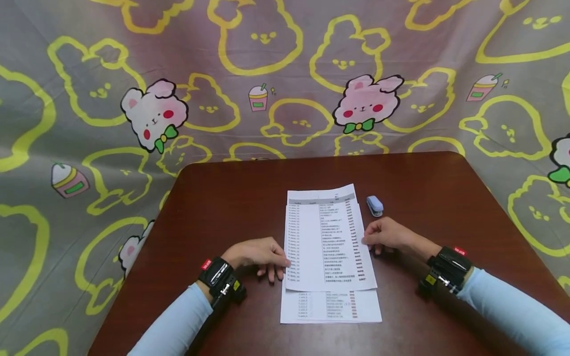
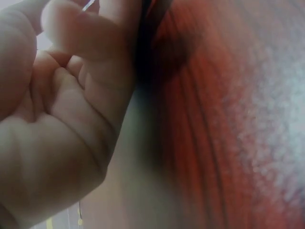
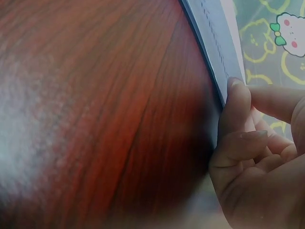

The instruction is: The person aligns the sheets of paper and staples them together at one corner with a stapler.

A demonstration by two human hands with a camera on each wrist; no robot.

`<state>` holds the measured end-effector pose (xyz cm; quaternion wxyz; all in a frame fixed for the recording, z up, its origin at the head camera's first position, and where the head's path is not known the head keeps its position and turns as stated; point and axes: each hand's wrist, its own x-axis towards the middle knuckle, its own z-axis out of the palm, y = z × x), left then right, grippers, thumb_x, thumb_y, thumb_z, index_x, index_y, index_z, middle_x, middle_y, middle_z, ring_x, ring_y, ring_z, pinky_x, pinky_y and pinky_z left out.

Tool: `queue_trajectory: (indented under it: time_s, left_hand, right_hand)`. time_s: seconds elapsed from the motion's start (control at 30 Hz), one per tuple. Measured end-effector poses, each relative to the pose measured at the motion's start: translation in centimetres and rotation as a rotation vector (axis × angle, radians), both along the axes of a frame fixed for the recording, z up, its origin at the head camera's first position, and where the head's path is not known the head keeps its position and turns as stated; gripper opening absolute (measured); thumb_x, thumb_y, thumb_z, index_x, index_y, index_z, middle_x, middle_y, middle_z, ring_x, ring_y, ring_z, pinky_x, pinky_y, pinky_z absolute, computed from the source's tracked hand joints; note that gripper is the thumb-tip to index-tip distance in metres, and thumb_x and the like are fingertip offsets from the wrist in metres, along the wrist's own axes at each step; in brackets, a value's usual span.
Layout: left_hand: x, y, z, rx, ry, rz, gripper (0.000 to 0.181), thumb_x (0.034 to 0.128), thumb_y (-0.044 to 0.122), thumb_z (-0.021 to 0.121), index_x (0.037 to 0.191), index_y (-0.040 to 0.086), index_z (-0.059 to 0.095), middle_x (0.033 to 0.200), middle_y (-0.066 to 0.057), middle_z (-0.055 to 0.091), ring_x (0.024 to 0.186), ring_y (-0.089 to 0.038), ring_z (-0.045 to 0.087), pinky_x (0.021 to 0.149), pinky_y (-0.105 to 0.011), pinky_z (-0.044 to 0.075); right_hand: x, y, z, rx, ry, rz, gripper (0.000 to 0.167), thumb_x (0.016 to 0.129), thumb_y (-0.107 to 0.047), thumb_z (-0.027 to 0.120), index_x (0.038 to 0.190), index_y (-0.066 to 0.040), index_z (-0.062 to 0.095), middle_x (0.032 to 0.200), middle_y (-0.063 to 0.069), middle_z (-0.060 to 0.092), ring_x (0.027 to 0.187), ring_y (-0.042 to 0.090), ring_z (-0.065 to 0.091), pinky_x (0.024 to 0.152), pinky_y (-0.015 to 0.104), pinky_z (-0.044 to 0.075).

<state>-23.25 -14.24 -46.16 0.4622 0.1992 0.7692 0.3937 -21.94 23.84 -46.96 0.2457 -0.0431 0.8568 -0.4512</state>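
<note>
A printed sheet of paper with table rows lies over other printed sheets, whose lower part shows below its bottom edge. Its top right corner lifts slightly. My left hand pinches the left edge of the upper sheet, thumb on top and the other fingers curled beneath or beside it. On the opposite side my right hand pinches the right edge between thumb and forefinger; the right wrist view shows this paper edge at the fingertips. In the left wrist view the left fingers are curled, and the paper is mostly hidden.
A small light-blue stapler stands on the dark wooden table, just beyond my right hand. A grey curtain with yellow cartoon outlines hangs behind the table. Black camera bands are strapped to both wrists.
</note>
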Motion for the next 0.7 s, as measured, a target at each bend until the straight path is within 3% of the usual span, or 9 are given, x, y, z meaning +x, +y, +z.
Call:
queue_trajectory:
  time_s: [0.23, 0.33, 0.57, 0.7]
  left_hand:
    - [0.0, -0.3, 0.4, -0.017, -0.021, 0.003, 0.029, 0.0939, 0.031, 0.065, 0.085, 0.007, 0.078, 0.073, -0.011, 0.072, 0.052, -0.015, 0.066, 0.040, -0.019, 0.039]
    - [0.1, -0.5, 0.3, -0.027, -0.036, 0.036, 0.035, 0.0958, 0.033, 0.062, 0.083, 0.003, 0.076, 0.070, -0.010, 0.071, 0.052, -0.015, 0.066, 0.040, -0.020, 0.039]
    - [-0.7, -0.5, 1.0, -0.092, 0.052, 0.237, 0.040, 0.0983, 0.035, 0.057, 0.082, 0.002, 0.074, 0.068, -0.008, 0.070, 0.052, -0.014, 0.063, 0.041, -0.021, 0.042]
    - [-1.4, -0.5, 1.5, -0.081, 0.101, 0.352, 0.037, 0.0997, 0.032, 0.055, 0.084, 0.003, 0.072, 0.073, -0.010, 0.071, 0.055, -0.015, 0.064, 0.044, -0.022, 0.045]
  right_hand:
    - [-0.1, 0.1, 0.5, 0.018, -0.037, 0.041, 0.017, 0.088, -0.023, 0.072, 0.089, -0.006, 0.070, 0.068, 0.003, 0.067, 0.053, 0.014, 0.058, 0.045, 0.025, 0.035]
    - [-0.2, 0.3, 0.6, 0.047, -0.069, 0.042, 0.018, 0.089, -0.025, 0.071, 0.087, -0.007, 0.071, 0.067, 0.003, 0.067, 0.052, 0.014, 0.057, 0.045, 0.025, 0.035]
    - [-1.0, 1.1, 0.9, 0.092, -0.073, 0.014, 0.021, 0.092, -0.029, 0.067, 0.093, -0.008, 0.072, 0.071, 0.004, 0.070, 0.057, 0.016, 0.060, 0.048, 0.026, 0.039]
    - [-1.3, 1.4, 1.2, 0.077, -0.045, 0.001, 0.023, 0.093, -0.028, 0.066, 0.100, -0.007, 0.071, 0.076, 0.005, 0.070, 0.059, 0.018, 0.061, 0.050, 0.028, 0.041]
